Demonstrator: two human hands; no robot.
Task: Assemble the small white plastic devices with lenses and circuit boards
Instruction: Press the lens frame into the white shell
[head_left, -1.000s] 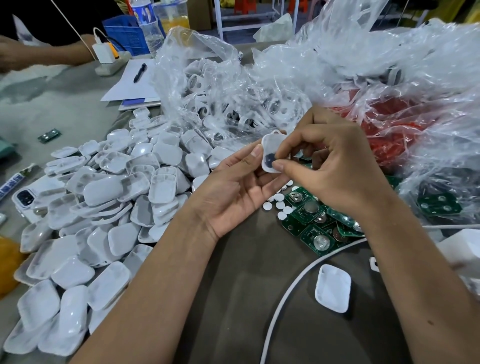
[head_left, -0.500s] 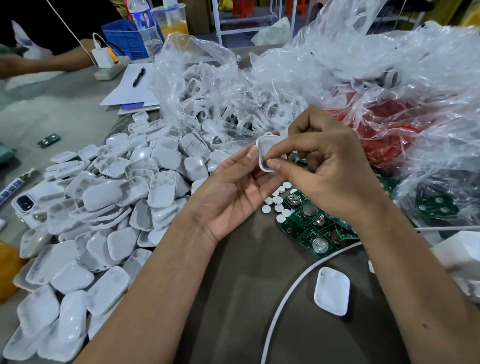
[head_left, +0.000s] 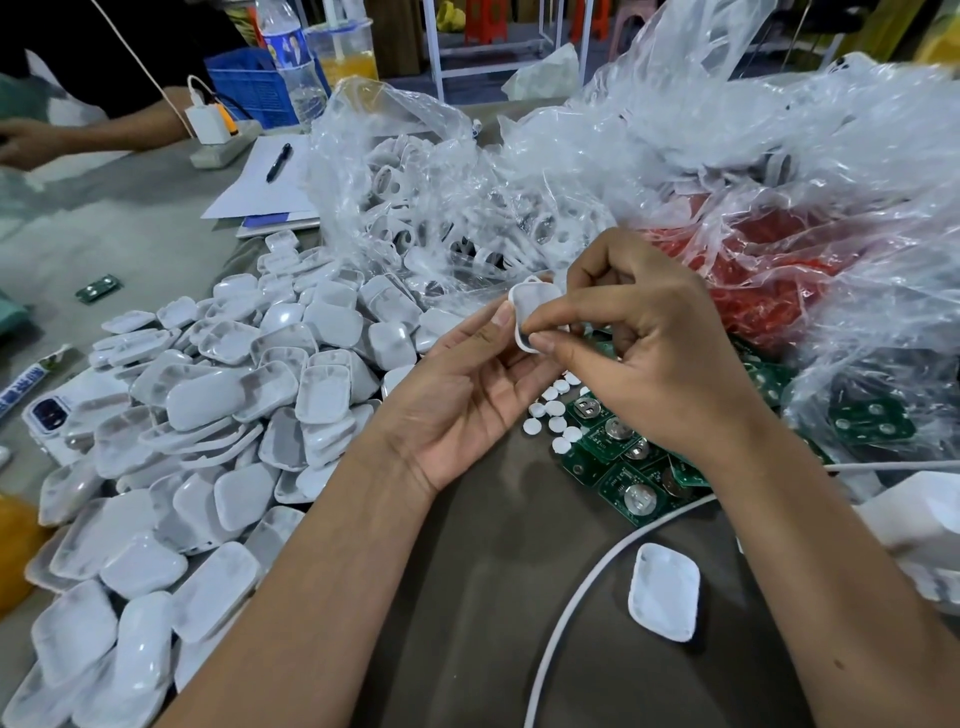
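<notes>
Loose shell: on the worktop, nearest the viewer, beside the white cable.
Circuit boards: past that shell, white lens discs beside them.
Left hand: fingers cradle the held shell, above the boards.
Right hand: thumb and forefinger pinch that shell.
Shell pile: left of the boards.
Clear bags: beyond the boards.

Beside the blue crate: a water bottle, power strip, and pen on white paper.

bright even overhead light, glare on plastic bags, wide-angle warp and blur at edges
</notes>
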